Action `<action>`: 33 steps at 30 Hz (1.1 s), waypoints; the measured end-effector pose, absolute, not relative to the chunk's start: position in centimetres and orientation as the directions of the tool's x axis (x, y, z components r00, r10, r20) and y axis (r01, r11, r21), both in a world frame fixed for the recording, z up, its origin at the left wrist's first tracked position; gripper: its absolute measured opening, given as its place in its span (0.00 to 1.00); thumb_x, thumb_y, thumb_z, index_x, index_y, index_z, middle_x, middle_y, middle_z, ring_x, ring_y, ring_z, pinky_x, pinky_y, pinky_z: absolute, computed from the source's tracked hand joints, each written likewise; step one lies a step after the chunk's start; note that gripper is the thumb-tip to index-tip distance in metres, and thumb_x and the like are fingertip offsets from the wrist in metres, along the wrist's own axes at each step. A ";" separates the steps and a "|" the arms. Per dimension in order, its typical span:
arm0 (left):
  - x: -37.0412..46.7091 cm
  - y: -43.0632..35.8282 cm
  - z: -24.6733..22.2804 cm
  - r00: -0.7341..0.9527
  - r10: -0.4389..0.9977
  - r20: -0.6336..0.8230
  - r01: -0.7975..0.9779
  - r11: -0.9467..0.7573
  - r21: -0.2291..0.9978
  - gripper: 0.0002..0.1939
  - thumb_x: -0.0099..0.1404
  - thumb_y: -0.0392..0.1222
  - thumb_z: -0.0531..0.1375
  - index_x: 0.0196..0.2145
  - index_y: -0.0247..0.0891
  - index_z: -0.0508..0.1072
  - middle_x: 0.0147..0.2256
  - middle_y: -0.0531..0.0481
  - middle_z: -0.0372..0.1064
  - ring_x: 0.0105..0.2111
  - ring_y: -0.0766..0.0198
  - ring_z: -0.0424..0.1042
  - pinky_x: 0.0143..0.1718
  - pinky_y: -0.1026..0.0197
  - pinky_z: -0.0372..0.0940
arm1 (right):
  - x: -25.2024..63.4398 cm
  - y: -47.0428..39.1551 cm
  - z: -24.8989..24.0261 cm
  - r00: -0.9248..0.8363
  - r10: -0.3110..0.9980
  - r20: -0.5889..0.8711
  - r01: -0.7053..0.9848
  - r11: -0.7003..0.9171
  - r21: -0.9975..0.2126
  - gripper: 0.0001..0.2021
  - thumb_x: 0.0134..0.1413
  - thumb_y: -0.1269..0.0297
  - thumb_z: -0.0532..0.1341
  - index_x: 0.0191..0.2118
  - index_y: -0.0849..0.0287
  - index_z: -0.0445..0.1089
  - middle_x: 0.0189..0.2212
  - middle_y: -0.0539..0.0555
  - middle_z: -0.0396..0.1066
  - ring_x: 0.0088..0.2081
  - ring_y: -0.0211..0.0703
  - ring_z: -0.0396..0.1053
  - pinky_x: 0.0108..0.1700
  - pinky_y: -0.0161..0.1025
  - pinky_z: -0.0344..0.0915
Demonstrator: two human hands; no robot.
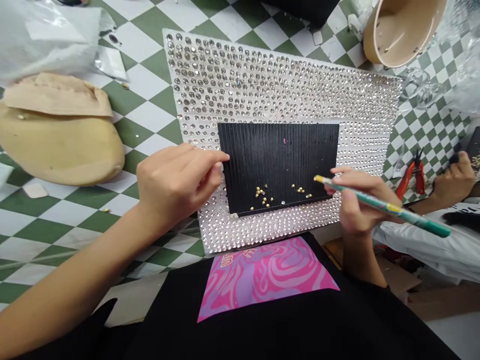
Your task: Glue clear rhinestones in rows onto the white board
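A black ridged tray [277, 160] lies on a white sheet [262, 80] studded with rows of clear rhinestones. Small gold rhinestones [259, 192] are scattered along the tray's near side, with a pink speck farther up. My left hand [180, 175] is at the tray's left edge, fingers curled and index fingertip on the rim. My right hand [362, 197] holds a green pencil-like stick [390, 206] at the tray's right side. The stick's yellow tip points left above the tray, and its dark green end sticks out to the right.
A beige bowl [403, 32] stands at the back right, and red-handled pliers [410, 177] lie to the right. At far right is another person's hand [455, 177]. On the left sit a yellowish padded item [60, 145] and plastic bags [56, 40] on the green-and-white checked cloth [150, 75].
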State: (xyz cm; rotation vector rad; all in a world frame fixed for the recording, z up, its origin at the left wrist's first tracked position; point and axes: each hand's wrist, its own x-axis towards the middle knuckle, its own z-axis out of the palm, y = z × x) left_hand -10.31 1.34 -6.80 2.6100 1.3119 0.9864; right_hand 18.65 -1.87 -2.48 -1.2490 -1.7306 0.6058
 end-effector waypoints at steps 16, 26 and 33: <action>-10.4 1.1 -6.9 0.412 0.787 0.458 0.683 -0.600 0.416 0.08 0.63 0.31 0.54 0.34 0.34 0.73 0.23 0.51 0.71 0.19 0.67 0.63 0.20 0.61 0.54 | 14.5 6.6 -4.1 -0.258 0.912 0.318 0.605 0.409 -0.683 0.06 0.55 0.65 0.61 0.39 0.53 0.73 0.35 0.47 0.76 0.36 0.38 0.75 0.41 0.40 0.74; -10.5 1.1 -7.0 0.414 0.800 0.434 0.679 -0.589 0.439 0.08 0.64 0.32 0.53 0.36 0.38 0.71 0.21 0.54 0.69 0.19 0.67 0.65 0.20 0.60 0.54 | 14.3 6.8 -3.9 -0.330 0.878 0.346 0.672 0.476 -0.567 0.06 0.54 0.68 0.62 0.37 0.53 0.73 0.32 0.48 0.76 0.34 0.41 0.74 0.39 0.44 0.71; -10.5 1.0 -7.0 0.411 0.800 0.436 0.681 -0.588 0.437 0.08 0.63 0.31 0.53 0.36 0.37 0.72 0.21 0.53 0.70 0.20 0.66 0.65 0.21 0.60 0.55 | 14.3 6.7 -4.0 -0.322 0.871 0.372 0.652 0.489 -0.580 0.07 0.52 0.70 0.62 0.37 0.53 0.73 0.32 0.48 0.76 0.34 0.40 0.74 0.38 0.44 0.71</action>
